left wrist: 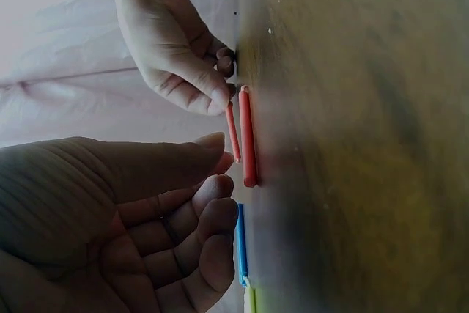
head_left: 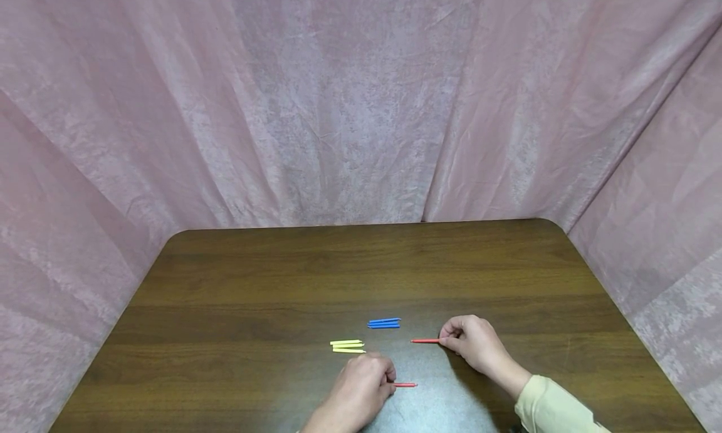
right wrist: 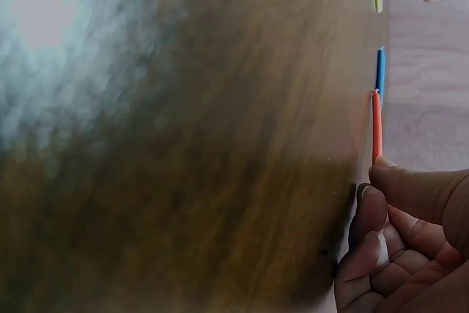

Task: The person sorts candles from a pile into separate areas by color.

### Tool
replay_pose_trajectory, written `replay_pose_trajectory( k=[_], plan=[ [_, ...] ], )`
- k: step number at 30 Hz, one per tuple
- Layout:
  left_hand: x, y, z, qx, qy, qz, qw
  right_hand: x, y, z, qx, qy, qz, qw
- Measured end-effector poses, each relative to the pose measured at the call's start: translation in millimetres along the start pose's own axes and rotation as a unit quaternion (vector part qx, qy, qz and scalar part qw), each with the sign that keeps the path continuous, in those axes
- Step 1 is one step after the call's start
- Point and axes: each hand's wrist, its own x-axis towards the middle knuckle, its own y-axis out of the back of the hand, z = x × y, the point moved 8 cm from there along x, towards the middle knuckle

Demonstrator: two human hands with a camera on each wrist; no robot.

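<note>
My right hand [head_left: 476,345] pinches one end of a red candle [right wrist: 377,128] between thumb and index finger, its other end pointing left. A second red candle [left wrist: 248,137] lies on the table in front of my left hand [head_left: 363,386]. The left wrist view shows a small gap between that candle and my left thumb and fingers, which are loosely bent. Just beyond my left hand lie three yellow candles [head_left: 346,344] side by side. Three blue candles [head_left: 383,323] lie close together, farther back and left of my right hand.
Everything lies on a brown wood-grain table [head_left: 254,276] with rounded far corners. Pink curtains [head_left: 350,107] hang behind it and along both sides. Light reflects off the tabletop near the front.
</note>
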Motion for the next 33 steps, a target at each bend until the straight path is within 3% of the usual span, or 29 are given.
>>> replay_pose_trajectory(
  k=[14, 24, 33],
  plan=[
    [0.8, -0.6, 1.1, -0.009, 0.005, 0.002, 1.0, 1.6, 0.8, 0.0, 0.0, -0.01, -0.002, 0.9999],
    [0.4, -1.7, 2.3, 0.054, -0.008, 0.005, 0.9985, 2.2, 0.5, 0.5, -0.003, -0.004, -0.005, 1.0],
    [0.6, -1.3, -1.7, 0.059, 0.008, 0.006, 0.9982, 0.1, 1.3, -1.8, 0.002, 0.005, -0.005, 1.0]
  ],
)
